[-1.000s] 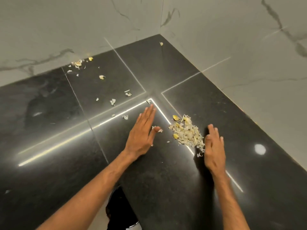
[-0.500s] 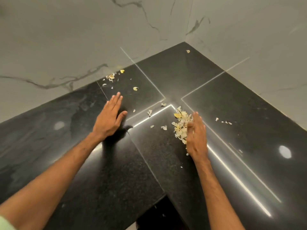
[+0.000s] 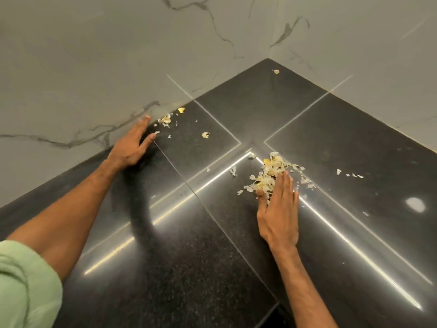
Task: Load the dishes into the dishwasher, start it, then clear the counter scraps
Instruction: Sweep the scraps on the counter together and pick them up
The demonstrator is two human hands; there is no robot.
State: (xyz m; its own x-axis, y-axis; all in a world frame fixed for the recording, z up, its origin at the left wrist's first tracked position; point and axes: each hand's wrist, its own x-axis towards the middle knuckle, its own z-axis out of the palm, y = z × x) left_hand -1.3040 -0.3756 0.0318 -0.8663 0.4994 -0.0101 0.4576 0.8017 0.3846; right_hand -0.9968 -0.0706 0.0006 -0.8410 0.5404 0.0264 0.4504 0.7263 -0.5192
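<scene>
Scrap clearing looks partway: right hand [image 3: 279, 214], fingers straight and together, rests against 1 pile [image 3: 272, 171] center right; left hand [image 3: 131, 147], fingers flat, lies beside loose scraps [image 3: 165, 120] upper left.

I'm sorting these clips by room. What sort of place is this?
Probably a home kitchen, at a corner of the worktop: a polished black stone counter meets marble-look wall tiles, and peel-like food scraps lie on it, the largest pile against the flat right hand, a few near the left hand.

Pale scraps [image 3: 272, 172] piled mid-counter; smaller scatter [image 3: 165, 120] by wall
</scene>
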